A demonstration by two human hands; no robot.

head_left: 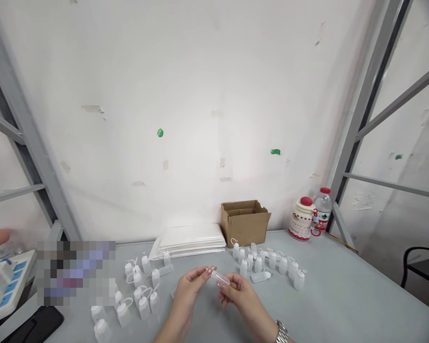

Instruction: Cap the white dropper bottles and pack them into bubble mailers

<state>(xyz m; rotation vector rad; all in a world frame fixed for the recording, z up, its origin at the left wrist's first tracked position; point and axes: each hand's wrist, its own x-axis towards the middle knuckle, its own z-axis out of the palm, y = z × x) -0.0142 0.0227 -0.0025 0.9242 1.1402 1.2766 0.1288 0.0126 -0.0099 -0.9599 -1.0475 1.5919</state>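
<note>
A small translucent plastic squeeze bottle [220, 277] lies tilted between my two hands, above the grey table. My left hand [190, 287] pinches its left, cap end between thumb and fingertips. The bottle's body is gripped by the fingers of my right hand [240, 289]; that wrist wears a metal watch. On the left stand several similar squeeze bottles [143, 307], most with thin looped cap straps. Another group of squeeze bottles [272, 260] stands to the right, and one bottle [260, 277] there lies on its side. My fingers hide the cap's details.
Behind my hands are a stack of white sheets [189, 238] and an open cardboard box [248, 229]. A red-lidded jug [302, 219] and a clear water bottle [322, 209] stand back right. A black phone [39, 326] and power strip [12, 286] are left. Metal posts frame the table.
</note>
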